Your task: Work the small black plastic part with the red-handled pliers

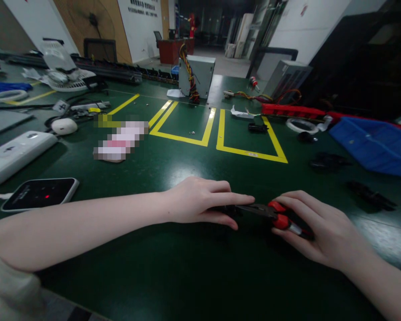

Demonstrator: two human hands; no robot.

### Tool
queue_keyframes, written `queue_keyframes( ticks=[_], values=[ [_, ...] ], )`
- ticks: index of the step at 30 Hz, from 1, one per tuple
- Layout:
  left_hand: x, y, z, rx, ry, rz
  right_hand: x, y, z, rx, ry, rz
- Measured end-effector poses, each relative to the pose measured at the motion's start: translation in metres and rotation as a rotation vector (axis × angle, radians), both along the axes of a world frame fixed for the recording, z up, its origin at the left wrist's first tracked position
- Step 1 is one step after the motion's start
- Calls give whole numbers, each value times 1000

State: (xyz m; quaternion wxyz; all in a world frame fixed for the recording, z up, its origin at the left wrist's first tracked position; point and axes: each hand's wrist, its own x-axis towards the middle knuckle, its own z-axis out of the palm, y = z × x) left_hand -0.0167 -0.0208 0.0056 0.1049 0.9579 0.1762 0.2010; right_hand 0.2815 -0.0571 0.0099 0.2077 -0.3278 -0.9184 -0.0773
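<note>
Needle-nose pliers with red grips are wrapped in my right hand, their jaws pointing left. Between the thumb and fingers of my left hand sits a small black part, mostly hidden by the fingers. The plier tips reach this part beside my outstretched index finger. Whether the jaws clamp it, I cannot tell. Both hands are low over the green tabletop.
Yellow tape marks outlines beyond my hands. A black part lies in the right outline. Black pieces and a blue bin are at right. A power supply stands behind; a black-topped device lies left.
</note>
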Motion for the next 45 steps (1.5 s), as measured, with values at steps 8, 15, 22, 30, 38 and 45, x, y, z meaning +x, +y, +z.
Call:
queue_keyframes(
  ticks=[8,15,22,30,38,45],
  values=[
    [-1,0,-2,1,16,13,1,-1,-1,7,-22,-10],
    [-1,0,-3,-44,-14,15,-2,-1,2,28,-27,-19],
    [0,-1,-2,-114,-90,18,11,2,3,92,-49,-40],
    [1,0,-1,-152,-96,26,28,3,1,81,-68,-115],
    [2,0,-2,-140,-69,32,24,10,-6,-11,-125,-257],
    [2,0,-3,-113,-77,5,20,5,3,-78,-90,-304]
  ],
)
